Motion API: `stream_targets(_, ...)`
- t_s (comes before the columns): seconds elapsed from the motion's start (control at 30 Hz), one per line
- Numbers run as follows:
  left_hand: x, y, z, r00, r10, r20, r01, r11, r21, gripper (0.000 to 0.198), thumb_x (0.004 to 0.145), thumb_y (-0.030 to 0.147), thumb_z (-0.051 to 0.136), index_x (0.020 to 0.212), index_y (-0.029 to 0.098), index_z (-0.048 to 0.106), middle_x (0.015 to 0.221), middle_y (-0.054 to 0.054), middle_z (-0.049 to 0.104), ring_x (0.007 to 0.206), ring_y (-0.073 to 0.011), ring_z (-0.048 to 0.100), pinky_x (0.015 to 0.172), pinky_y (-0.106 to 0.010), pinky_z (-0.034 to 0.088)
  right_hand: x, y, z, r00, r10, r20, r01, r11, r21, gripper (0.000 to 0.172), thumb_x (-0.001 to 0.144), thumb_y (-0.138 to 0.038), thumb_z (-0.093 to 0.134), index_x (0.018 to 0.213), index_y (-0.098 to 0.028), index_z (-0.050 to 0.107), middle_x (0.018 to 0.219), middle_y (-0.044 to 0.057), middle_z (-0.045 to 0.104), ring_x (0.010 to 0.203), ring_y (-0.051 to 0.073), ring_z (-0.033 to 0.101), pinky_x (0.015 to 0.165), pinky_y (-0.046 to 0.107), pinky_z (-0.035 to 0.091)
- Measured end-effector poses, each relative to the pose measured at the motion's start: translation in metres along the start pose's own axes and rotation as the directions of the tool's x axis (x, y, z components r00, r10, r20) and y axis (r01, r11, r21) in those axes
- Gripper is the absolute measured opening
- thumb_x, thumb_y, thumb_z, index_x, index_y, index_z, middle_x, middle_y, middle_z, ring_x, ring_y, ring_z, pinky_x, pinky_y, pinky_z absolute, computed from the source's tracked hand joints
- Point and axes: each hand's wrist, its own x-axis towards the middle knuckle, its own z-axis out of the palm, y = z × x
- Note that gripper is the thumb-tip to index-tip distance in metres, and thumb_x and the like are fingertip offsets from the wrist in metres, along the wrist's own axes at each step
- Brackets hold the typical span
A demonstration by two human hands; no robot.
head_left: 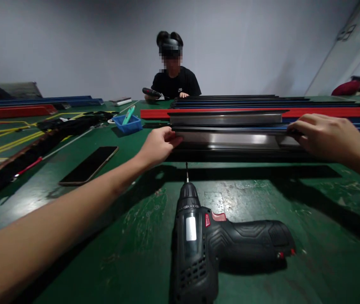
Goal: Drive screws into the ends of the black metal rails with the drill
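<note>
A long metal profile point(227, 138), shiny inside with dark edges, lies crosswise in front of me. My left hand point(160, 145) grips its left end between thumb and fingers. Further right, my right hand point(325, 131) is closed around the upper edge of the same profile, its fingertips partly hidden. Its shadow falls on the green table below it. Nearer to me a black cordless drill point(195, 245) lies on its side, its bit pointing toward the profile and its handle to the right.
Behind the profile lie a red bar point(325, 112) and several dark strips. To the left are a blue tray point(127, 126) with a teal tool, a phone point(89, 165) and a red-handled screwdriver point(29, 167). Across the green table point(129, 261) a person point(175, 80) holds another drill.
</note>
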Motion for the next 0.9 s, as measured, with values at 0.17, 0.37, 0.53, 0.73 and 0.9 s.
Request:
stream_targets(0.17, -0.014, -0.019, 0.029, 0.998, 0.000, 0.067, -0.001, 1.000, 0.014, 0.035, 0.073, 0.049, 0.080, 0.073, 0.017, 0.066, 0.072, -0.005, 0.072, 0.080, -0.0230, 0.068, 0.071, -0.030, 0.053, -0.024, -0.003, 0.013, 0.999, -0.014, 0.039, 0.013, 0.999, 0.038, 0.033, 0.095, -0.020, 0.045, 0.101, -0.018, 0.078, 0.099, 0.016, 0.076, 0.082, 0.026, 0.070, 0.061, 0.033, 0.046)
stream_targets(0.37, -0.016, -0.022, 0.034, 0.996, -0.029, 0.082, 0.027, 0.999, 0.025, 0.035, 0.073, 0.046, 0.079, 0.065, 0.016, 0.063, 0.070, -0.005, 0.072, 0.073, -0.0199, 0.065, 0.064, -0.027, 0.048, -0.033, -0.013, 0.015, 0.995, 0.017, 0.096, -0.028, 0.993, 0.112, 0.029, 0.092, -0.017, 0.049, 0.100, -0.020, 0.077, 0.101, 0.020, 0.076, 0.083, 0.031, 0.071, 0.064, 0.039, 0.052)
stream_targets(0.53, -0.016, -0.028, 0.034, 0.989, -0.037, 0.146, 0.046, 0.997, -0.056, 0.022, 0.073, 0.033, 0.071, 0.061, 0.018, 0.061, 0.067, -0.005, 0.071, 0.072, -0.0194, 0.065, 0.064, -0.026, 0.050, -0.027, -0.023, 0.010, 0.992, 0.064, 0.113, -0.081, 0.985, 0.153, 0.027, 0.088, -0.016, 0.051, 0.099, -0.021, 0.075, 0.098, 0.021, 0.074, 0.080, 0.035, 0.069, 0.069, 0.045, 0.054)
stream_targets(0.73, -0.018, -0.030, 0.037, 0.987, -0.050, 0.155, 0.053, 0.998, -0.020, 0.017, 0.074, 0.024, 0.064, 0.059, 0.016, 0.064, 0.068, -0.005, 0.073, 0.069, -0.0186, 0.065, 0.066, -0.027, 0.050, -0.016, -0.072, -0.026, 0.996, 0.024, 0.084, -0.046, 0.962, 0.270, 0.030, 0.101, -0.037, 0.049, 0.104, -0.018, 0.072, 0.102, 0.020, 0.072, 0.091, 0.034, 0.069, 0.082, 0.047, 0.056)
stream_targets(0.9, -0.019, -0.026, 0.037, 0.988, -0.049, 0.145, 0.051, 0.999, -0.010, 0.016, 0.073, 0.027, 0.063, 0.062, 0.016, 0.066, 0.065, -0.005, 0.071, 0.064, -0.0174, 0.062, 0.061, -0.026, 0.044, -0.022, -0.163, -0.092, 0.971, -0.194, 0.143, 0.042, 0.721, 0.692, 0.043, 0.099, -0.049, 0.059, 0.125, -0.016, 0.067, 0.109, 0.015, 0.074, 0.091, 0.028, 0.072, 0.078, 0.042, 0.059)
